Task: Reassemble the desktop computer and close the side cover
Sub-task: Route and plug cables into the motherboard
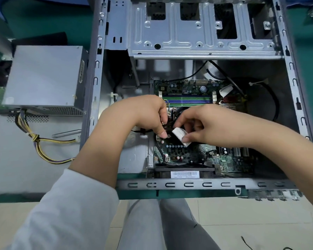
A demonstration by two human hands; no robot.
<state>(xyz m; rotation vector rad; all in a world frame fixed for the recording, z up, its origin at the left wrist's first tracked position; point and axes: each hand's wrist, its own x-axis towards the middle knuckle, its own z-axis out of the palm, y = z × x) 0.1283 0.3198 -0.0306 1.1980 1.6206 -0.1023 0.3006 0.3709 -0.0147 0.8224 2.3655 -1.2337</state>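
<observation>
The open grey computer case (188,184) lies on its side with the green motherboard (192,156) showing inside. Over the board's middle, my left hand (146,114) curls its fingers down onto the black CPU cooler (172,120), which is mostly hidden under both hands. My right hand (211,125) pinches a small white connector (180,135) between thumb and fingers, just above the board. The drive cage (202,33) spans the top of the case.
The grey power supply (43,78) sits outside the case at the left on the side cover (11,150), its yellow and black cables (42,143) trailing out. Black cables (271,98) loop inside the case at the right. The green table edge (139,195) is near me.
</observation>
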